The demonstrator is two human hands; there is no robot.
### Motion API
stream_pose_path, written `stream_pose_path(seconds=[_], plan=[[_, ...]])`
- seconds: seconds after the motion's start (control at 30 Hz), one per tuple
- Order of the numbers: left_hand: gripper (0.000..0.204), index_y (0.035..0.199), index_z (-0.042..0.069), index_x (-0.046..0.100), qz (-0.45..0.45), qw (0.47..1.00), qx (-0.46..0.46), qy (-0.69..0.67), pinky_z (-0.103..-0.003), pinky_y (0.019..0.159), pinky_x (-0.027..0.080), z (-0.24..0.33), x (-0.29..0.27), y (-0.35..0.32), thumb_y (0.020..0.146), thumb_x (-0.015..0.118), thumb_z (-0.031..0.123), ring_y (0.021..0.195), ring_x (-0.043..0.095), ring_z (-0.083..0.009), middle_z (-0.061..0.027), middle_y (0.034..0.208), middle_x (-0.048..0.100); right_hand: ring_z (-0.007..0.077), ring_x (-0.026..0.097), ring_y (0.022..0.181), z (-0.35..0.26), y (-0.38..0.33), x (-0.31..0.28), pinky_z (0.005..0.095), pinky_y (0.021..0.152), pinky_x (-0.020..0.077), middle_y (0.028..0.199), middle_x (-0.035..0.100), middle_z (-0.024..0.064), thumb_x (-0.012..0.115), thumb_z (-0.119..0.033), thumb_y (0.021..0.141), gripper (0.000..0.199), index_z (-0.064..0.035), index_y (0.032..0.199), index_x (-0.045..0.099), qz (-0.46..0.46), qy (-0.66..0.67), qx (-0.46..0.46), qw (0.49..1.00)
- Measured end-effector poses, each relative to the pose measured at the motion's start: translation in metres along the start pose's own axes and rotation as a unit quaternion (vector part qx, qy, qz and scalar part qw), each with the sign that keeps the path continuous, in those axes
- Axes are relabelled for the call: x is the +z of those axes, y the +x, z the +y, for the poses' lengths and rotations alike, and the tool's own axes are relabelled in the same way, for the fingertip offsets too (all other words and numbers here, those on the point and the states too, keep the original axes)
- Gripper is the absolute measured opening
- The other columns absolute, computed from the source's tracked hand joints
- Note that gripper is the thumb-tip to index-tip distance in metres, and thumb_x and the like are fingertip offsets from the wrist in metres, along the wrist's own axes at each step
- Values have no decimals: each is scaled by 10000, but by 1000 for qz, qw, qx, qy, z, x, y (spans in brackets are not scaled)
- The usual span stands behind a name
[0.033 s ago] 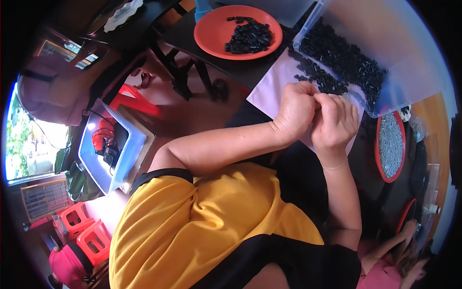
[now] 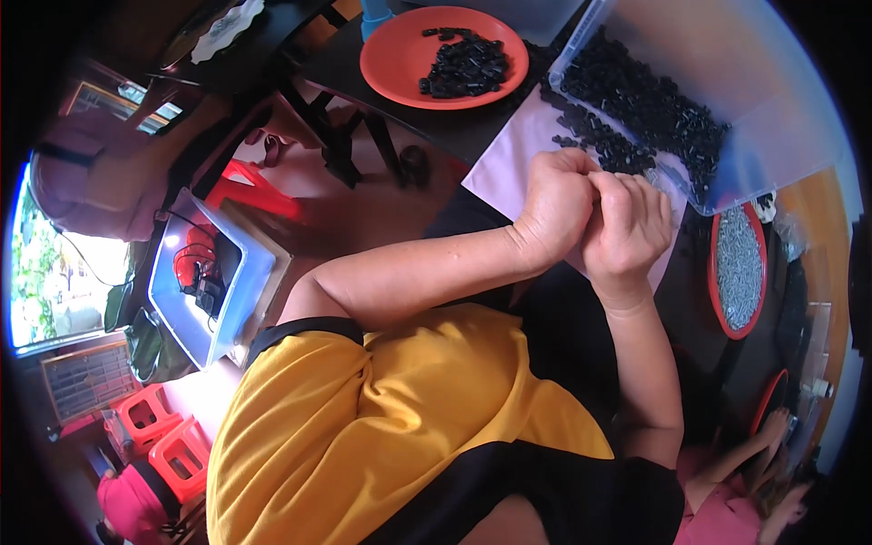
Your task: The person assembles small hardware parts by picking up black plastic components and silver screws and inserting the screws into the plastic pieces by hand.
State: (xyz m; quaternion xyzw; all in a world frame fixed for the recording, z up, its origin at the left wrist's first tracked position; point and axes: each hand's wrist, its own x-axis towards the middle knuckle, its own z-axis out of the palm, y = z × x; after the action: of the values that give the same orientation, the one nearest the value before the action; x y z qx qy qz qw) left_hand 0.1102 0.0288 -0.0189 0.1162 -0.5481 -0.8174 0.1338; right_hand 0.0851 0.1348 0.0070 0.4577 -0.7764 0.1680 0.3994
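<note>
My left hand [image 2: 560, 207] and my right hand [image 2: 627, 232] are brought together over a pale pink cloth [image 2: 504, 168]. Both are closed, their fingertips meeting between them. Whatever they hold, if anything, is hidden by the curled fingers and too small to name. Just beyond my fingers lies a loose pile of small black cylindrical parts [image 2: 595, 134] on the cloth. A clear plastic bin [image 2: 767, 150], tipped toward me, spills out more black parts [image 2: 649, 95] of the same kind.
An orange-red plate [image 2: 391, 73] with black parts stands on the dark table at the far left. To the right, a red oval tray [image 2: 715, 272] carries several small silvery pieces [image 2: 740, 268]. A co-worker's hand [image 2: 774, 427] works at the lower right. A blue-white bin [image 2: 173, 313] stands left.
The whole view has shifted very slightly. My hands keep the same closed pose, fingertips together.
</note>
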Motion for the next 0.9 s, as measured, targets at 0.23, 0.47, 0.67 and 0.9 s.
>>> stream_pose_path(seconds=[0.23,0.47,0.67,0.9], plan=[[61,844,-23,672,-17,1000,-22,-5,-244,630,479,16,-10,-4,828,615,-36,714,581,-98,-35,797,652,261,642,783,7,-4,10,374,668,474,846,625,69,630,31,753,288,-72,1021,651,52,103,33,993],[177,1003,-112,651,46,973,205,95,-302,680,582,97,-89,38,945,628,54,755,689,-218,-160,852,694,202,698,832,42,-19,-36,296,742,554,947,718,91,677,94,785,255,-25,1010,685,68,167,203,963],[154,918,11,719,22,766,418,488,-282,694,515,85,-119,64,768,748,5,747,637,-168,-79,856,651,126,696,771,37,-36,-35,233,709,535,862,723,58,679,106,809,165,-2,934,684,70,232,287,927],[125,917,21,706,-136,719,438,522,-322,707,506,39,-58,55,793,724,23,804,618,-236,-85,839,620,123,688,750,35,-37,-35,238,685,531,830,711,61,672,106,811,159,-3,927,674,77,240,271,929]])
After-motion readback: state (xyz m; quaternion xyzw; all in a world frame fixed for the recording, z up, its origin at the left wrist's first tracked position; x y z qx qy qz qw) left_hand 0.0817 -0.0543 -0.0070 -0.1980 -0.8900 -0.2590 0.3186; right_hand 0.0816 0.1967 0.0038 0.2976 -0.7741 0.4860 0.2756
